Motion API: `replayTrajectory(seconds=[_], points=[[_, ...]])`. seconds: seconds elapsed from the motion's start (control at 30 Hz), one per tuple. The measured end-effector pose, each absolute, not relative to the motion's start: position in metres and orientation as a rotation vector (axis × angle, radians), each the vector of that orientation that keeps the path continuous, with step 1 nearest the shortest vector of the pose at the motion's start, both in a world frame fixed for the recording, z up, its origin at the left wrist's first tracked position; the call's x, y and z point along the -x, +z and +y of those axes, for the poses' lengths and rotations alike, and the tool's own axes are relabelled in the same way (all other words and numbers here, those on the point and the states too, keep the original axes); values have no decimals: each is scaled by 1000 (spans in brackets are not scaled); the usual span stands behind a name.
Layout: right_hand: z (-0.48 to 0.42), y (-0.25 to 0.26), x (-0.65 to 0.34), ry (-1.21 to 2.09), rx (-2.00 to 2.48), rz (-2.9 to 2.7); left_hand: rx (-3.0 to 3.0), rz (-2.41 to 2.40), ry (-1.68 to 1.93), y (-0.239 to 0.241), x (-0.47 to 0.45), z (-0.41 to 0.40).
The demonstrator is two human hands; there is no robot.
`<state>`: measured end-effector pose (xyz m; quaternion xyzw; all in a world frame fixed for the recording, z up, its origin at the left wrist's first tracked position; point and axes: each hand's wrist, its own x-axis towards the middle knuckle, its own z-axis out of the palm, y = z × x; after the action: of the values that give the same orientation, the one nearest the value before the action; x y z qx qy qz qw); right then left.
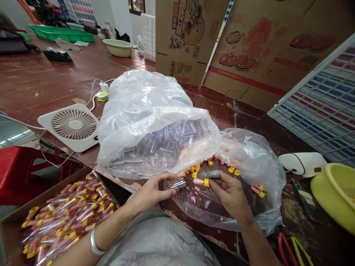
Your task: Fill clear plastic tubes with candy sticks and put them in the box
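Note:
My left hand (159, 187) pinches a clear plastic tube (177, 184) over the table edge. Facing it, my right hand (229, 190) grips a yellow cap with a pink-and-white insert (201, 181), whose insert points toward the tube; the two are apart. A grey speckled cylinder (210, 174), perhaps a finger covering, extends from the right fingers. Behind the hands, a large white plastic bag (149, 92) lies with its mouth toward me, full of clear tubes (172, 138). Loose yellow caps (195, 168) and pink bits (193, 199) lie around a second clear bag (249, 147).
At lower left, a cardboard box (111, 184) holds many filled, yellow-capped tubes. A white fan (73, 125) stands near a red stool (16, 159). Cartons (188, 66) and a plastic crate (318, 99) stand behind. Scissors (294, 247), a phone (306, 195) and a yellow basin (332, 192) are at right.

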<state>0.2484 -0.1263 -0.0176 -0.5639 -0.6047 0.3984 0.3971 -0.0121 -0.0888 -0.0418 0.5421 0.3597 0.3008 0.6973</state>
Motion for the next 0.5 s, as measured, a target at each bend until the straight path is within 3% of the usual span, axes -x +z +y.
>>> replayTrajectory(seconds=[0.1,0.5], points=[[-133,-6,-237,1145,1345,-1447,-1249,790,717,-43,6,-94],[-132,-4,-227,872,1323,-1660,-930,775,760,-38,5,-98]])
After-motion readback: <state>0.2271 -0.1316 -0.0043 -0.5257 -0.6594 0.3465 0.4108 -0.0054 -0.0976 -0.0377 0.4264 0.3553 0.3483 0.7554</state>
